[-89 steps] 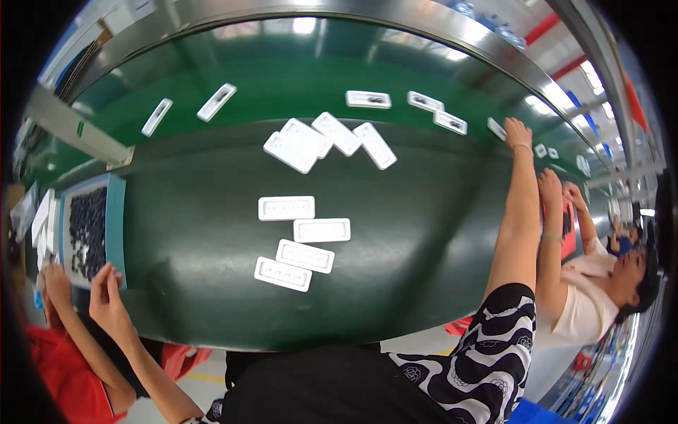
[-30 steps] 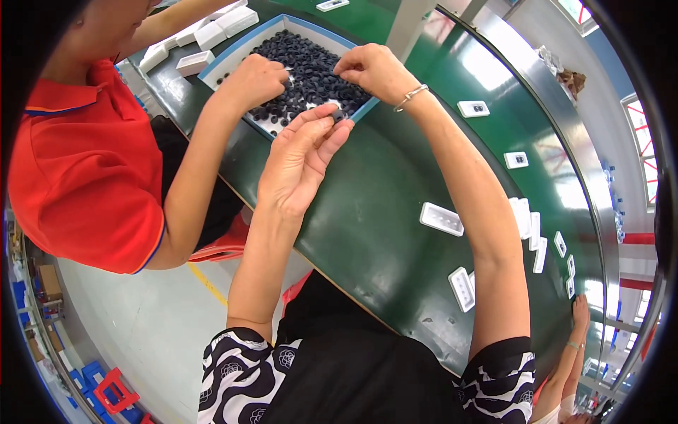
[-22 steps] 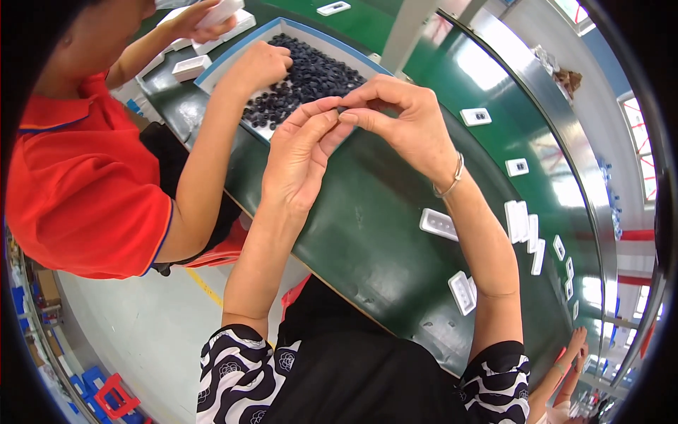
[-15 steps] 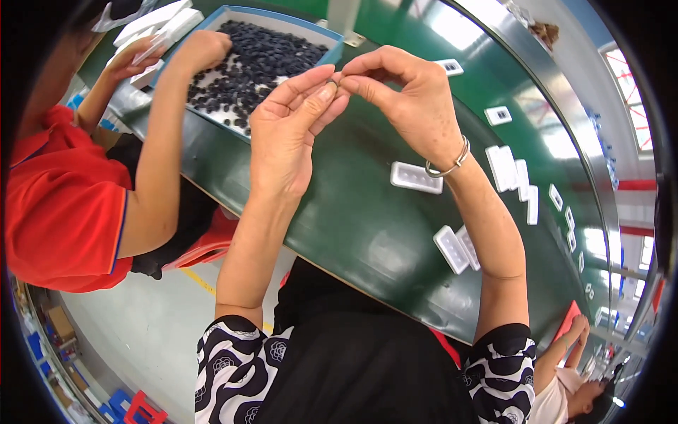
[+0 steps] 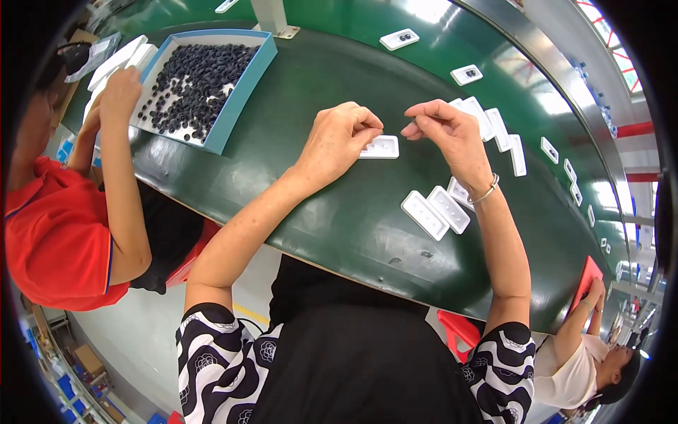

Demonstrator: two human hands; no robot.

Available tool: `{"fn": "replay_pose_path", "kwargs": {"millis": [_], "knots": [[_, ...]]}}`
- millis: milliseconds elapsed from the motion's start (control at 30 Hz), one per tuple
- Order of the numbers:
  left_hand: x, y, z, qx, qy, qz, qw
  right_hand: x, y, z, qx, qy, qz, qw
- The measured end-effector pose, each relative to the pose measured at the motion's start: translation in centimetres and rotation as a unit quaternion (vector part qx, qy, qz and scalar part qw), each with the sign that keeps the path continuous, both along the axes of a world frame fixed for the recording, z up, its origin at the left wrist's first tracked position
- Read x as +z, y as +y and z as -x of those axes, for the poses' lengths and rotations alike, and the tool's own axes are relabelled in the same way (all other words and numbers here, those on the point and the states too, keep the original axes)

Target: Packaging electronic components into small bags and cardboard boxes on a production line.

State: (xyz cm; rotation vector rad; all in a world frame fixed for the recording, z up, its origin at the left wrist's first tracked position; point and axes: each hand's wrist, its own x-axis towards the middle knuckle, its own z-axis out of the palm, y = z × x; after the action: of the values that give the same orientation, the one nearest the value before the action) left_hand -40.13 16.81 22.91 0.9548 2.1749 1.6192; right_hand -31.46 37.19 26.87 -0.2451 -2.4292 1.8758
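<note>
Many dark pieces (image 5: 191,78) in blue tray (image 5: 240,106)

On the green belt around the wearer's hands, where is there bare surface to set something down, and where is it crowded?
Bare belt lies between the blue box of dark parts and the left hand, and along the near edge below the white tray. Crowded: the right hand side, where two trays lie by the wrist and overlapping trays lie beyond.
</note>
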Motion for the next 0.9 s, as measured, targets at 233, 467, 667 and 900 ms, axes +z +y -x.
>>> {"fn": "replay_pose_path", "kwargs": {"millis": [233,467,667,900], "knots": [[-1.4,0.7,-0.5,-0.005,0.095,0.009,0.995,-1.6,1.3,-1.0,0.052,0.0,-0.063,0.997],[-0.3,0.9,-0.9,-0.006,0.118,0.03,0.993,-2.1,0.9,-0.8,0.056,-0.037,-0.07,0.995],[-1.5,1.7,-0.9,-0.03,0.217,0.024,0.975,-1.5,0.9,-0.7,0.055,-0.037,-0.159,0.985],[-2.3,1.9,-0.7,-0.065,0.293,0.029,0.953,-2.8,1.2,-0.8,0.062,0.064,-0.245,0.965]]}}
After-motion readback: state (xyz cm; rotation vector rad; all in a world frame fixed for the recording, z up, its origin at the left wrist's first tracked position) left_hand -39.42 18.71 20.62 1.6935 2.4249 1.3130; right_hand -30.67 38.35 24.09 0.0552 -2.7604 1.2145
